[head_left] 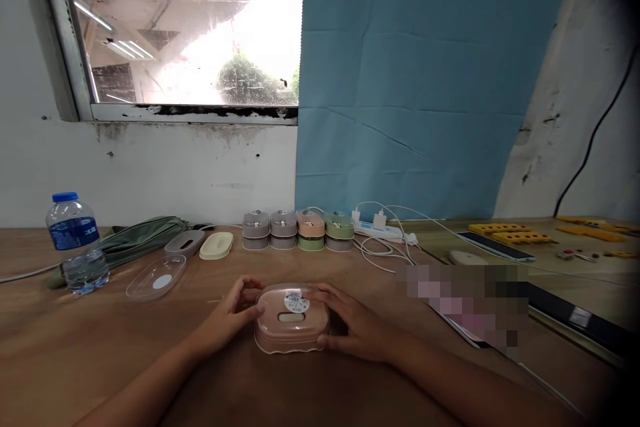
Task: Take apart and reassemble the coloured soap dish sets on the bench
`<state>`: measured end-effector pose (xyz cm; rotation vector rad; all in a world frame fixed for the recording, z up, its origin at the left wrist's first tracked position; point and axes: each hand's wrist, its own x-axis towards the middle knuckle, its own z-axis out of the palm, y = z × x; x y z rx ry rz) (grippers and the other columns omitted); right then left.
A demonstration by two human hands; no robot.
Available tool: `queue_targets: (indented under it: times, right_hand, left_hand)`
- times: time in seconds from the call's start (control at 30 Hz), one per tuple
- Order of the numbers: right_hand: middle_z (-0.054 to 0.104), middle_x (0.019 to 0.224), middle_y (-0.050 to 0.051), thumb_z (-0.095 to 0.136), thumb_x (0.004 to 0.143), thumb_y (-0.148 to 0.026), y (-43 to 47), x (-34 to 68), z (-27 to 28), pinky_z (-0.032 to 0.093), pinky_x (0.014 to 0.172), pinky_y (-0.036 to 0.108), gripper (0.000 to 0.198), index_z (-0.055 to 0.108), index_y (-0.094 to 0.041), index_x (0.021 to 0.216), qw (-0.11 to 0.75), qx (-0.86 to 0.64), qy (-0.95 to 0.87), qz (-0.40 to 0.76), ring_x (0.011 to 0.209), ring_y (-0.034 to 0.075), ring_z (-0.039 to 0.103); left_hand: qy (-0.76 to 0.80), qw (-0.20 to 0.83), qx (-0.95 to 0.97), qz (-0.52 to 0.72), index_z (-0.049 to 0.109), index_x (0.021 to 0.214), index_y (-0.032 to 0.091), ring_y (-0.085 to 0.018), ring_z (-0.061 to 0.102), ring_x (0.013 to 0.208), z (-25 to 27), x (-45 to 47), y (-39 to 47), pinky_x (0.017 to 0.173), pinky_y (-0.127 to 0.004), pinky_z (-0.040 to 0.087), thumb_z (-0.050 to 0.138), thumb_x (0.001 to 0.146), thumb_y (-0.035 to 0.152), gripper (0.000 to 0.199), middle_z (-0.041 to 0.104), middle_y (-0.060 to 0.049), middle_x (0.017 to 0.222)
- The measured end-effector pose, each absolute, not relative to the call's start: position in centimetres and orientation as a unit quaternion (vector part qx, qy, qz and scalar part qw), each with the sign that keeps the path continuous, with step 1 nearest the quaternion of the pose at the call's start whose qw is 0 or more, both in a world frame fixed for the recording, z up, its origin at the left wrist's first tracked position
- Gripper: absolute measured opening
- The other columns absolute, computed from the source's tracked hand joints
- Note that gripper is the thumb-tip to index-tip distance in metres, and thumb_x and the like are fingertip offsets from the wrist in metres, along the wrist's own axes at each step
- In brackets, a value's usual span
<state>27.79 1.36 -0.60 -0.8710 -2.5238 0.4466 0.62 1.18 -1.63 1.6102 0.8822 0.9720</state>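
Table: brown top (60, 353), with a paler yellowish surface (440, 240) at far right.
Wall: white, scuffed (200, 173); a stained window (190, 40) at left, a creased blue sheet (400, 93) beside it.
Pink box: near the table's front, in the middle (292, 340), between the hands, with a clear cover.
Left hand: curled around the box's left side, thumb on the cover (235, 307).
Right hand: fingers on the cover, thumb against the right side (350, 323).
Back row: 4 small boxes (311, 227) near the wall, a white power strip (383, 232) beside them.
Left area: a bottle (77, 243), its base partly see-through.
Hidden: pixel blocks (457, 300) cover a thing at right; some left fingertips are out of sight.
Cut off: forearms, at the bottom edge.
Hard to read: print on the box's round label (297, 302); the washed-out window view.
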Motion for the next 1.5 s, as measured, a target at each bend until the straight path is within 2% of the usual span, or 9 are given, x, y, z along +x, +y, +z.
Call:
queue_targets:
  times: [0.27,0.5,0.73,0.8,0.93,1.03,1.1,1.3,1.5]
  right_hand:
    - [0.036,0.130,0.009,0.056,0.073,-0.047,1.5,27.9,-0.6,0.029,0.099,0.040,0.060,0.038,-0.023,0.125,0.228,-0.319,-0.897,0.205,0.119,0.025,0.035]
    - [0.032,0.132,0.010,0.059,0.070,-0.046,1.5,28.0,-0.5,0.027,0.100,0.040,0.068,0.033,-0.023,0.128,0.217,-0.304,-0.904,0.206,0.121,0.025,0.032]
    - [0.039,0.127,0.009,0.061,0.069,-0.043,1.4,27.9,-0.1,0.030,0.098,0.036,0.069,0.031,-0.022,0.128,0.211,-0.290,-0.910,0.210,0.116,0.023,0.037]
    - [0.040,0.127,0.009,0.061,0.069,-0.042,1.3,27.8,-0.1,0.030,0.098,0.035,0.069,0.032,-0.022,0.127,0.212,-0.287,-0.911,0.207,0.116,0.023,0.038]
    - [0.039,0.127,0.009,0.061,0.069,-0.040,1.4,27.9,-0.2,0.030,0.098,0.035,0.068,0.032,-0.021,0.127,0.217,-0.282,-0.912,0.204,0.116,0.023,0.037]
    - [0.037,0.129,0.009,0.061,0.068,-0.040,1.5,28.0,-0.4,0.029,0.099,0.037,0.070,0.030,-0.021,0.128,0.212,-0.291,-0.910,0.204,0.118,0.024,0.036]
    - [0.036,0.129,0.010,0.061,0.068,-0.039,1.5,28.0,-0.5,0.029,0.099,0.038,0.071,0.029,-0.021,0.129,0.207,-0.297,-0.910,0.202,0.119,0.025,0.034]
    - [0.036,0.125,0.010,0.062,0.067,-0.039,1.6,28.2,-1.1,0.030,0.098,0.035,0.069,0.030,-0.020,0.126,0.218,-0.302,-0.909,0.186,0.117,0.023,0.036]
    - [0.026,0.127,0.014,0.064,0.063,-0.037,2.2,28.4,-2.1,0.029,0.098,0.036,0.069,0.030,-0.016,0.119,0.240,-0.325,-0.900,0.165,0.119,0.025,0.031]
  left_hand:
    - [0.363,0.372,0.798,0.304,0.027,0.124,0.022,-0.025,0.036,0.117,-1.8,0.2,0.5,0.099,-0.041,0.028,0.072,0.056,0.029,0.081,0.038,-0.009,0.127]
    - [0.369,0.295,0.827,0.305,0.031,0.120,0.025,-0.023,0.036,0.115,-1.8,0.3,0.7,0.098,-0.036,0.032,0.071,0.057,0.029,0.075,0.036,-0.006,0.124]
    - [0.346,0.252,0.854,0.297,0.029,0.122,0.023,-0.025,0.032,0.118,-2.1,0.2,0.7,0.098,-0.037,0.030,0.070,0.058,0.034,0.076,0.032,-0.009,0.125]
    - [0.363,0.232,0.842,0.323,0.026,0.124,0.021,-0.024,0.035,0.115,-2.4,-0.2,1.5,0.096,-0.038,0.033,0.061,0.067,0.039,0.069,0.035,-0.010,0.124]
    - [0.528,0.073,0.737,0.416,0.031,0.117,0.016,-0.022,0.044,0.107,-2.8,-1.9,5.4,0.091,-0.039,0.036,0.037,0.081,0.033,0.041,0.043,-0.012,0.115]
    - [0.638,-0.084,0.698,0.314,0.036,0.117,0.008,-0.027,0.035,0.117,-2.8,-3.1,8.7,0.097,-0.041,0.027,0.043,0.074,0.024,0.047,0.037,-0.017,0.125]
    - [0.683,-0.124,0.679,0.241,0.037,0.121,0.006,-0.029,0.031,0.121,-2.6,-3.5,10.2,0.098,-0.041,0.024,0.042,0.073,0.021,0.050,0.036,-0.018,0.130]
    - [0.709,-0.118,0.668,0.190,0.051,0.111,0.006,-0.028,0.045,0.109,-1.9,-3.4,9.6,0.092,-0.038,0.029,0.039,0.074,0.026,0.044,0.056,-0.017,0.111]
    - [0.697,-0.095,0.689,0.175,0.062,0.091,0.019,-0.023,0.054,0.090,-1.5,-3.1,5.3,0.076,-0.033,0.035,0.039,0.075,0.034,0.032,0.063,-0.007,0.094]
